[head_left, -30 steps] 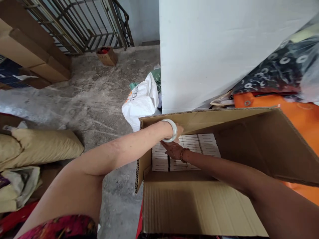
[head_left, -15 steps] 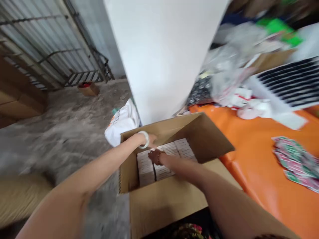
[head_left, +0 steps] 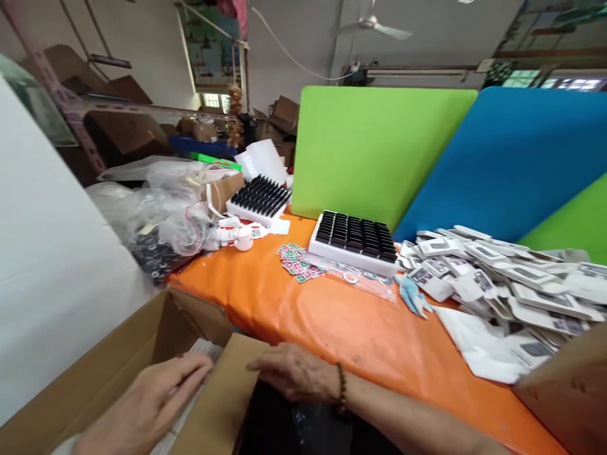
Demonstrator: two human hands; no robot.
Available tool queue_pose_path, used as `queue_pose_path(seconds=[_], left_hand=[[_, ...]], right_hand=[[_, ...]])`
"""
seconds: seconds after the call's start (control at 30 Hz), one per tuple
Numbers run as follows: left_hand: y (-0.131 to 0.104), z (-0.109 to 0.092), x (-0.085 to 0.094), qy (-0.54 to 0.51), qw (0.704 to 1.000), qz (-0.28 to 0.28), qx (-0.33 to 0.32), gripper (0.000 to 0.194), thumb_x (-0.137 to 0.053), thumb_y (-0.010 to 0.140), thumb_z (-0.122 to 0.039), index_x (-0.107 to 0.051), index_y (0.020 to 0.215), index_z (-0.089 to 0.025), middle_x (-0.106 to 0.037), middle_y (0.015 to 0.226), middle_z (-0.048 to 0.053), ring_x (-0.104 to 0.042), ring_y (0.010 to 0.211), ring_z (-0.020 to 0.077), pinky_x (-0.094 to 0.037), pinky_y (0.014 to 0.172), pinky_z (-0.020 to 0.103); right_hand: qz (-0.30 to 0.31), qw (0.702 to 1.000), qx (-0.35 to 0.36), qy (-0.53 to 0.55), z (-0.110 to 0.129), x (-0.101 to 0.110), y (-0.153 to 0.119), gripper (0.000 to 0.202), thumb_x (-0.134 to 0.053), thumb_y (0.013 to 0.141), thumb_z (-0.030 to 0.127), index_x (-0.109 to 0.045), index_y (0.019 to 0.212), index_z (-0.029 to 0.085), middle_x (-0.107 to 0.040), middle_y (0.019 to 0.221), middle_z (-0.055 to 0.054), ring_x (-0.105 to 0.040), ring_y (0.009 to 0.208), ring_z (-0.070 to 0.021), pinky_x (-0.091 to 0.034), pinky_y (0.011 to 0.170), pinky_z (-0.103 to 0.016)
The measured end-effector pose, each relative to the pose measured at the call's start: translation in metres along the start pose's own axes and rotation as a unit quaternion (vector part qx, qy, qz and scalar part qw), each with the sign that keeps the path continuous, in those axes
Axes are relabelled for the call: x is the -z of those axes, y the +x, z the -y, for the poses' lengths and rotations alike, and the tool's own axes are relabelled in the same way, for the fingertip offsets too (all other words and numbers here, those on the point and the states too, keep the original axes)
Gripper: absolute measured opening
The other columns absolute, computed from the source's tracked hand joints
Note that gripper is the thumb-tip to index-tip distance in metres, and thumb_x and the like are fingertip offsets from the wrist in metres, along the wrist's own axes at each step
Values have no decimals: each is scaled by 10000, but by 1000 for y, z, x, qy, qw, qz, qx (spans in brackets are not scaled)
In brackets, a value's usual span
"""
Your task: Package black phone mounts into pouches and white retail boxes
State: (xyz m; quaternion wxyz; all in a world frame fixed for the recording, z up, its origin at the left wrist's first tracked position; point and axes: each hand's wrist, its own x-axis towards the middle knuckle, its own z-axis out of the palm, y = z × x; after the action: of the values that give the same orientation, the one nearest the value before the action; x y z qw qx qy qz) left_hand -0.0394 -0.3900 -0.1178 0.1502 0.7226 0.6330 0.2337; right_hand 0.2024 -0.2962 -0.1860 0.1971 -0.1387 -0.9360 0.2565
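An open cardboard box (head_left: 215, 404) stands at the lower left, with white packs (head_left: 207, 347) standing inside it. My left hand (head_left: 147, 395) reaches into the box over the packs. Its thumb and forefinger come together at the tips, and what lies between them is hidden. Outside the box, my right hand (head_left: 294, 373) points left with its fingers stretched out, the fingertips touching the edge of the folded-out flap. A beaded bracelet circles the right wrist. Below that hand is a dark surface.
An orange-covered table (head_left: 341, 335) holds printed cards (head_left: 301, 262), a foam tray of black pieces (head_left: 358, 240), a blue glove (head_left: 411, 295) and a heap of white boxes (head_left: 502, 272). Plastic bags (head_left: 165, 202) lie at the left. Green (head_left: 370, 145) and blue (head_left: 512, 158) panels stand behind.
The view has swung right and up towards the table. My right hand has come out of the box to its flap; my left hand stays inside.
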Motion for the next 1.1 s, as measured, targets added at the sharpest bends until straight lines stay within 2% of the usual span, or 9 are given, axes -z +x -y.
queue_pose_path(seconds=[0.1, 0.17, 0.23, 0.3, 0.37, 0.47, 0.6, 0.8, 1.1], left_hand=[[42, -60, -50, -51, 996, 40, -56, 332, -399, 900, -443, -679, 843, -274, -726, 858, 5, -682, 806, 167, -534, 761, 219], [72, -92, -99, -44, 996, 48, -57, 275, -430, 886, -374, -664, 962, -250, -724, 990, 30, -677, 928, 182, -518, 882, 267], [102, -117, -154, -19, 997, 60, -48, 367, -455, 862, -310, -595, 1181, -194, -647, 1231, 90, -590, 1163, 211, -449, 1020, 329], [126, -137, -206, 35, 996, 86, -9, 471, -458, 867, -294, -512, 1306, -132, -509, 1399, 151, -463, 1308, 250, -388, 1082, 395], [142, -149, -249, 102, 991, 81, 19, 499, -444, 886, -302, -482, 1352, -127, -391, 1486, 161, -330, 1389, 303, -297, 1127, 488], [147, -155, -290, 168, 983, 72, -13, 483, -439, 898, -319, -507, 1347, -154, -378, 1497, 139, -281, 1406, 336, -244, 1136, 533], [141, -150, -307, 214, 975, 40, -45, 474, -379, 931, -344, -512, 1347, -160, -409, 1479, 140, -329, 1386, 322, -257, 1128, 529], [139, -151, -306, 245, 968, 22, -56, 461, -365, 942, -349, -523, 1332, -161, -443, 1459, 131, -361, 1369, 308, -283, 1119, 504], [140, -152, -307, 244, 968, 22, -60, 449, -373, 941, -347, -513, 1332, -178, -440, 1463, 116, -358, 1370, 300, -284, 1120, 498]], right_hand=[[-130, 978, -155, -53, -27, 33, -94, 283, -413, 933, 205, -635, 1103, 163, -717, 925, -89, -676, 823, -199, -526, 752, -301], [-193, 953, -224, -68, -46, 41, -149, 287, -421, 914, 195, -635, 1101, 165, -714, 949, -109, -680, 832, -225, -538, 748, -340], [-260, 927, -266, -53, -62, 40, -194, 280, -426, 905, 196, -640, 1084, 169, -712, 981, -119, -685, 884, -233, -545, 780, -350], [-323, 903, -283, -18, -73, 34, -227, 255, -441, 908, 221, -651, 1045, 178, -715, 970, -112, -689, 891, -223, -552, 794, -330], [-379, 880, -284, 25, -79, 27, -246, 234, -459, 913, 256, -657, 1017, 188, -715, 956, -101, -691, 880, -207, -560, 786, -294], [-430, 857, -276, 70, -77, 19, -256, 216, -477, 918, 289, -662, 989, 203, -706, 961, -91, -682, 897, -194, -557, 799, -265], [-447, 852, -260, 78, -68, 23, -256, 209, -479, 912, 280, -663, 961, 192, -699, 943, -98, -672, 881, -197, -551, 804, -279], [-464, 840, -247, 137, -66, 33, -261, 214, -478, 885, 243, -671, 954, 182, -692, 906, -87, -663, 844, -184, -543, 772, -279], [-482, 819, -260, 173, -74, 27, -264, 225, -487, 866, 254, -680, 950, 177, -689, 901, -78, -652, 833, -182, -531, 768, -295]])
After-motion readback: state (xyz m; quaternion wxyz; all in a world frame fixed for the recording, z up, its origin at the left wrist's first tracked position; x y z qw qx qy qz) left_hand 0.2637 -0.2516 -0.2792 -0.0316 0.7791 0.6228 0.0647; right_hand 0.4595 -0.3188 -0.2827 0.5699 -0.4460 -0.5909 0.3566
